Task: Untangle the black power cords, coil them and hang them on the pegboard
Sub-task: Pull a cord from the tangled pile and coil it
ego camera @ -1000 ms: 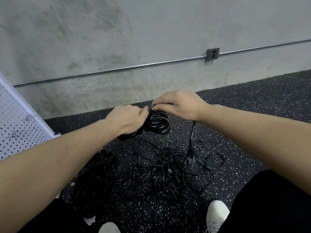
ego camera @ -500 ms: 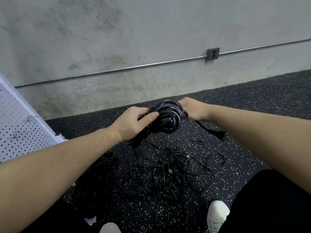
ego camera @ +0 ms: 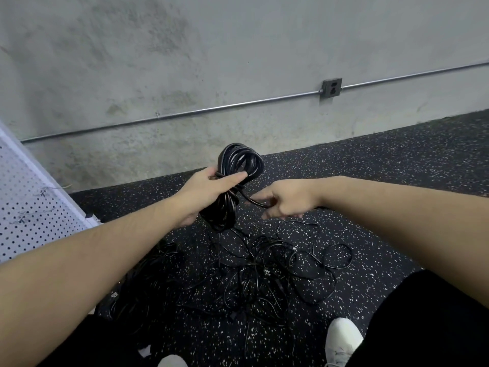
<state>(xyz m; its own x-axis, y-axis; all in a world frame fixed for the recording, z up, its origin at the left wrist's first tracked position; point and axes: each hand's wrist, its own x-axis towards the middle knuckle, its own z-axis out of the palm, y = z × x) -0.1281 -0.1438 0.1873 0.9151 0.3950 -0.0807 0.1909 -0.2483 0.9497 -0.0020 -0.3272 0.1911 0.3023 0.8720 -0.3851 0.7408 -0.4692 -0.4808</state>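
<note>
**Obs.: one coiled cord in hand, tangle on floor**

Landmark: the tangled heap of thin black power cords (ego camera: pixel 277 271) lying on the black rubber floor with white speckles (ego camera: pixel 397 160).

- Hands: 2. The left hand (ego camera: pixel 211 190) is above and left of the heap, fingers and thumb wrapped round the waist of one coiled black power cord bundle (ego camera: pixel 232 178). The bundle stands roughly upright: a round loop shows above the fist, and a longer loop hangs below it toward the heap.
- The right hand (ego camera: pixel 288 198) is above the heap, just right of the bundle. Its fingers are loosely extended toward a short free tail of cord (ego camera: pixel 251 200) that sticks out from the bundle's waist. Whether the fingertips actually pinch the tail cannot be told.
- Loose cords in the heap: not countable, strands overlap. A second, denser dark mass of black cords (ego camera: pixel 148 282) lies left of the heap, partly behind the left forearm.
- White perforated pegboard panel (ego camera: pixel 29 215): 1, far left of the heap, with 2 wire hooks visible on it.
- Grey concrete wall (ego camera: pixel 185 49) beyond the heap, carrying 1 metal conduit pipe (ego camera: pixel 211 109) and 1 grey outlet box (ego camera: pixel 331 87).
- White shoes: 2, nearer than the heap; the right one (ego camera: pixel 342 340) is clearer, the left (ego camera: pixel 172 361) cut off at the frame edge.
</note>
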